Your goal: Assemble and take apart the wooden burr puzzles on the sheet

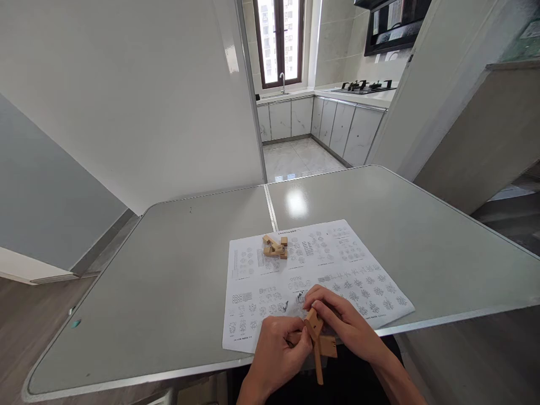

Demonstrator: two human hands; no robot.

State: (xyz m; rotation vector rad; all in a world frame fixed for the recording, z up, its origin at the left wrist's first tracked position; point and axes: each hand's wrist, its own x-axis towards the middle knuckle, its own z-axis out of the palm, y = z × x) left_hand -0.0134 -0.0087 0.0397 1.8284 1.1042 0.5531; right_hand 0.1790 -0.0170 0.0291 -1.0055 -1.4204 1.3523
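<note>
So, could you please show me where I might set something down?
The table has room left of the printed sheet, toward the teal bit, and right of that sheet, up to the right edge. It is crowded around the wooden blocks and at the left hand and right hand.

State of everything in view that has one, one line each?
Left hand: closed on held wood
Right hand: closed on held wood
Held wood: off the table, pieces crossing; interlocked or not, can't tell
Wood pile: clustered on sheet
Sheet: spread out, printed side up
Cabinets: shut
Stove: no flame visible
</note>
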